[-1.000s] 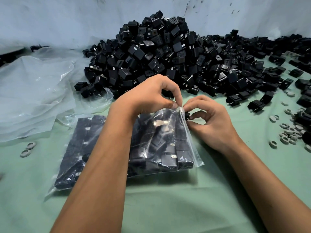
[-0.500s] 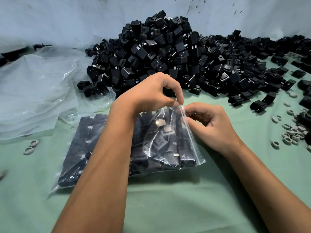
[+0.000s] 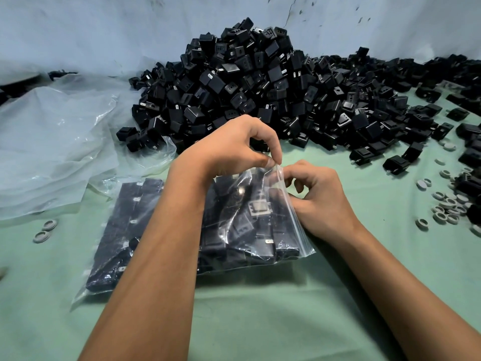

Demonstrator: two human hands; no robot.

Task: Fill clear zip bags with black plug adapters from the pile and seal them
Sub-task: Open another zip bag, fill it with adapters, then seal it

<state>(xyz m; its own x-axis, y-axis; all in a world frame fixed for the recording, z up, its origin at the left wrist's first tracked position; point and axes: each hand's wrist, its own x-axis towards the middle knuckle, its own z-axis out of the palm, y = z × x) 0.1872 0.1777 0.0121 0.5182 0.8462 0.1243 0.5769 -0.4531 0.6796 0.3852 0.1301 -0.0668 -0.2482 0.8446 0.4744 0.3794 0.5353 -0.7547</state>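
Head view. A clear zip bag (image 3: 263,225) packed with black plug adapters lies on the green-covered desk (image 3: 260,321), directly in front of the large pile of black plug adapters (image 3: 260,84), which is heaped against the pale wall. The left hand (image 3: 234,149) is raised over the bag's far right corner; its grip is narrow, thumb and forefinger pinching the bag's top edge at that corner and lifting it slightly. The right hand (image 3: 320,199) lies just right of the bag, touching its open-side edge; its fingers are curled with the tips at the bag's edge, but whether they pinch the plastic cannot be told. A second filled bag (image 3: 125,230) lies flat just left of the first, partly under the left forearm. Left of the pile sits a heap of loose clear plastic sheeting (image 3: 52,142). Small grey rings (image 3: 447,207) are scattered on the desk right of the bag, and two more (image 3: 44,230) lie to the left of the filled bags.
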